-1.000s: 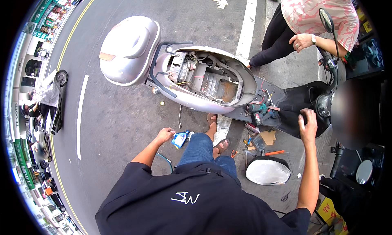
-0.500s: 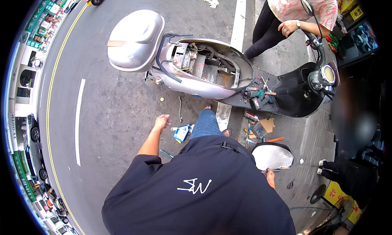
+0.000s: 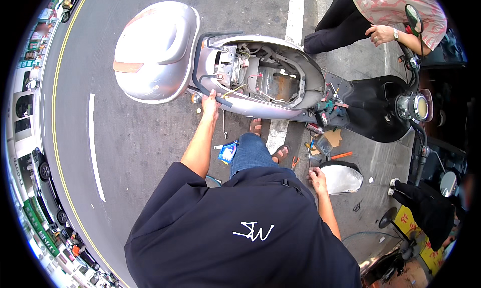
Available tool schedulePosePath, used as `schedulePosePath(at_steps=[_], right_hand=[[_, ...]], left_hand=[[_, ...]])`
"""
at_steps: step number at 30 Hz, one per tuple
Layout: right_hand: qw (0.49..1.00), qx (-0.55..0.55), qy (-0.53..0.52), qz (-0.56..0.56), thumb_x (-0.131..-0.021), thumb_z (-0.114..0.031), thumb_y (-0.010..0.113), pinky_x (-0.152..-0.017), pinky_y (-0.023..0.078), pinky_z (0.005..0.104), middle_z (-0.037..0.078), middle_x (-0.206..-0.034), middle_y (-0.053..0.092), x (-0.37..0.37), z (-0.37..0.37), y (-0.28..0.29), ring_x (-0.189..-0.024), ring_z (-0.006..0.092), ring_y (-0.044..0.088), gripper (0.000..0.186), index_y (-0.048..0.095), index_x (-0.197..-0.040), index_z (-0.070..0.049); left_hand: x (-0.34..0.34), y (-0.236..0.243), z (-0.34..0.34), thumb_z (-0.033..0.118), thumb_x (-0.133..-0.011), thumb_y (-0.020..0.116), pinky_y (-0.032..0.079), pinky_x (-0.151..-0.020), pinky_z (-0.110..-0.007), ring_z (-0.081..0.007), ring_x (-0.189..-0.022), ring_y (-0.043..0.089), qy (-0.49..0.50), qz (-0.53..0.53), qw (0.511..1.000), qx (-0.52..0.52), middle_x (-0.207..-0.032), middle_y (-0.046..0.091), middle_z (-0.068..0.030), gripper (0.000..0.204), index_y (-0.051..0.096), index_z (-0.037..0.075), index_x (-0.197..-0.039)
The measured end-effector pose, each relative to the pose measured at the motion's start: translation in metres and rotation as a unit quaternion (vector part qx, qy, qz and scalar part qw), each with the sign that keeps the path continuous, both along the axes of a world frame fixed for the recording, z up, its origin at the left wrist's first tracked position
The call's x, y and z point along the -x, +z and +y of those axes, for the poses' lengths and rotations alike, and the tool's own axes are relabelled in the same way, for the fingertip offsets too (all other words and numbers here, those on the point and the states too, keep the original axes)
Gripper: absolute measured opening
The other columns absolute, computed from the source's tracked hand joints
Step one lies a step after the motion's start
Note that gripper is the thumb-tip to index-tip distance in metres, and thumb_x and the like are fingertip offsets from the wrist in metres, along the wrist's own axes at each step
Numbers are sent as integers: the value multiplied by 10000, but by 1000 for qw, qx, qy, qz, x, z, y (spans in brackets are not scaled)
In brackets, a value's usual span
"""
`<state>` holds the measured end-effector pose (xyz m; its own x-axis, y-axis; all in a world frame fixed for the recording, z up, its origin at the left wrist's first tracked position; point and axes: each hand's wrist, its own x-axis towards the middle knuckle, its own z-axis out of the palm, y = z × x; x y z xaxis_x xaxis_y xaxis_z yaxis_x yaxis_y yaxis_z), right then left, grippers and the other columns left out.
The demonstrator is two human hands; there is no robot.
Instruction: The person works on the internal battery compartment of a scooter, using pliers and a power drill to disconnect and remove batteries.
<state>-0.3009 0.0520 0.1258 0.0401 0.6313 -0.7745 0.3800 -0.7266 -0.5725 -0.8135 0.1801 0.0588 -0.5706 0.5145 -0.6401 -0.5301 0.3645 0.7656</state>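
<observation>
A silver scooter point(image 3: 250, 106) stands in front of me, its seat area uncovered and the bay point(image 3: 285, 82) showing wires and metal parts. My left hand point(image 3: 210, 103) is closed around the near end of the black grab rail point(image 3: 195, 72), beside the silver top box point(image 3: 155, 52). Low at my right side, my right hand point(image 3: 317, 180) has its fingers pinched together. A thin thing seems to stick out of them, too small to make out. Just beyond that hand lies a white, black-rimmed piece point(image 3: 343, 179), like an upturned seat.
A teal power drill point(image 3: 323, 107) and tools lie on the footboard point(image 3: 335, 100). On the ground are a wrench point(image 3: 224, 125), a blue-and-white package point(image 3: 228, 152), cardboard point(image 3: 332, 136) and an orange-handled tool point(image 3: 342, 156). Another person point(image 3: 386, 17) stands at the scooter's far side.
My left hand has moved forward from open air onto the grab rail. My right hand has come forward and up, with its fingers together. The scooter appears larger and closer.
</observation>
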Motion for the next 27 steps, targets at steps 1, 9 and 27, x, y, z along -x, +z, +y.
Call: schedulePosePath(at_steps=[1, 9, 27], right_hand=[[1000, -3, 7, 4, -884, -197, 596, -608, 452, 244, 15, -793, 602, 10, 12, 7, -697, 93, 566, 209, 586, -1017, -36], [998, 43, -36, -33, -911, -208, 562, -644, 462, 256, 39, -896, 620, 29, 47, 10, -756, 116, 586, 236, 574, -1083, -47], [994, 59, 88, 40, -903, -208, 571, -621, 449, 244, 34, -848, 624, 22, 181, -72, -720, 98, 584, 220, 581, -1007, -15]], left_hand=[[-1, 1, 0, 252, -952, 551, 494, -658, -364, -185, -760, 589, 7, 2, 1000, -5, -852, 611, -47, 183, 500, 87, -1014], [-15, -1, 16, 248, -922, 602, 459, -614, -296, -115, -661, 524, 160, 22, 987, -18, -762, 564, -10, 217, 599, 31, -917], [-24, -16, 29, 280, -934, 570, 433, -611, -303, -139, -667, 521, 158, 258, 951, 57, -754, 599, -35, 304, 636, -9, -867]])
